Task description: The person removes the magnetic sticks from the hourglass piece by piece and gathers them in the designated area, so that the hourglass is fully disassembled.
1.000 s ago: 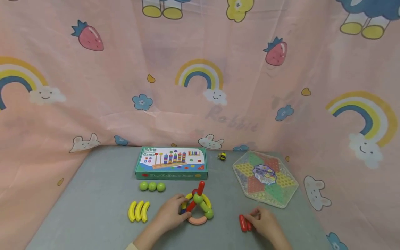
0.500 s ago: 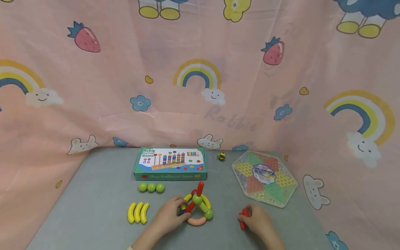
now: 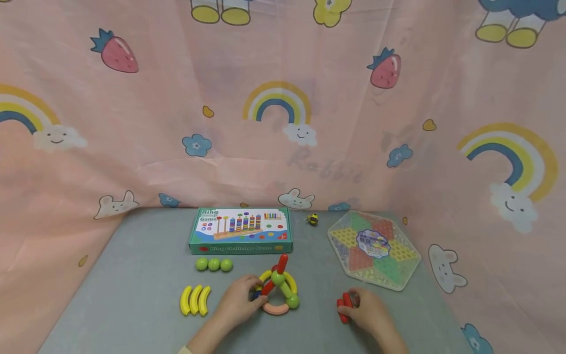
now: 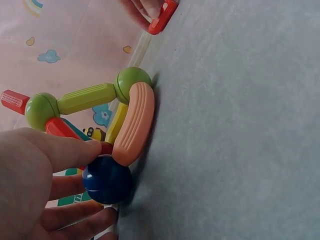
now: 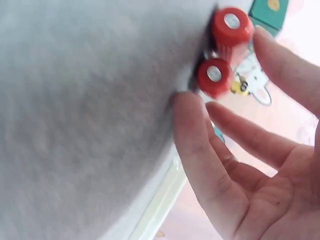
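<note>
My left hand (image 3: 239, 301) grips the left corner of a structure of magnetic sticks and balls. In the left wrist view its fingers are at the dark blue ball (image 4: 107, 180) and the base of a slanted red stick. A peach curved stick (image 3: 276, 309) forms the front of the base; a green ball (image 3: 277, 278) tops the frame, with a red stick (image 3: 282, 264) rising from it. To the right, my right hand (image 3: 370, 310) pinches at two short red sticks (image 5: 233, 29) lying side by side, thumb and fingertips at either side. Their ends show silvery discs.
Three yellow curved sticks (image 3: 194, 301) and three green balls (image 3: 214, 264) lie in rows at the left. Behind are a Ring Challenge Game box (image 3: 240, 231), a small bee figure (image 3: 313, 219) and a hexagonal board-game case (image 3: 374, 250). A printed pink cloth (image 3: 221, 172) hangs behind the table.
My right hand has shifted slightly left and brought the right red stick against the other. It looked tilted half a second ago. My left hand keeps its grip on the structure.
</note>
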`<state>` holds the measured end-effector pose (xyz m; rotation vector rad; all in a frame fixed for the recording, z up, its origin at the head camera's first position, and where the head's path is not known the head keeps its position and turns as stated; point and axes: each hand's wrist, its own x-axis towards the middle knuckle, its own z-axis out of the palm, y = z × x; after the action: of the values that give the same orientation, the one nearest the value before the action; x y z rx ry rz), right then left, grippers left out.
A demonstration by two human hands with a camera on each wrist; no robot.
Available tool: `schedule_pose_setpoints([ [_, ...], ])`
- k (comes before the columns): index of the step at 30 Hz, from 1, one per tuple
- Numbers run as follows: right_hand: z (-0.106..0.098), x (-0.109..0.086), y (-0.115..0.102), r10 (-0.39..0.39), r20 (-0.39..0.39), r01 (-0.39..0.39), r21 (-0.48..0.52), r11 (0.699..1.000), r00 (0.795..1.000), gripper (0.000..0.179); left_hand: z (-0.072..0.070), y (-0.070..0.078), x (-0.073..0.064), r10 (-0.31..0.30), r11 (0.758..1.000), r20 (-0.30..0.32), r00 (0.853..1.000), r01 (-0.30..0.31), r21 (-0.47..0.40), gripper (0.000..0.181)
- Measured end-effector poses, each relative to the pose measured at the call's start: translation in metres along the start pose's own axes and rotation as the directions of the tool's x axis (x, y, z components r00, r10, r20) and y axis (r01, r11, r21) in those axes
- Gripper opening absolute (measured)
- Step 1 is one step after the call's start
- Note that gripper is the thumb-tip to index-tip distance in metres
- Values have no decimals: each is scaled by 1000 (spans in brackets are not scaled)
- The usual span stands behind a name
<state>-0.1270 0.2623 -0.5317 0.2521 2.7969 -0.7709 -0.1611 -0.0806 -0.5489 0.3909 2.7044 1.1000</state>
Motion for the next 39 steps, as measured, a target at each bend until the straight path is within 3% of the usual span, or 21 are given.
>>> schedule_pose_setpoints([
  [7, 1, 2, 2, 10, -11, -9, 33, 999, 1000, 57, -1, 4, 0, 14, 1000, -2, 1000, -14, 7, 34],
  [13, -14, 1, -6, 13, -119, 0, 112, 994, 993, 49, 2, 7, 0, 66, 998, -19, 998, -66, 16, 33],
  [17, -23, -2, -32, -65, -217, 107, 188, 976, 974, 40, 6, 4, 0, 105, 994, -12, 994, -106, -29, 39],
  [21, -23, -6, -62, -149, -267, 224, 277, 934, 952, 30, 10, 0, 0, 76, 994, -32, 997, -78, -80, 57],
  [24, -19, -8, -82, -186, -259, 271, 348, 897, 948, 25, 14, -1, -1, 15, 998, -72, 997, -19, -66, 63],
  [27, -16, -9, -97, -204, -211, 277, 426, 861, 956, 28, 18, -2, -2, -31, 998, -99, 995, 25, -59, 55],
  [33, -5, -6, -114, -188, -135, 231, 493, 839, 973, 48, 20, -1, -2, -26, 996, -117, 993, 16, -86, 50],
  [39, 7, -2, -121, -270, -85, 275, 511, 814, 959, 45, 20, 0, -2, -22, 997, -72, 997, 17, -74, 58],
])
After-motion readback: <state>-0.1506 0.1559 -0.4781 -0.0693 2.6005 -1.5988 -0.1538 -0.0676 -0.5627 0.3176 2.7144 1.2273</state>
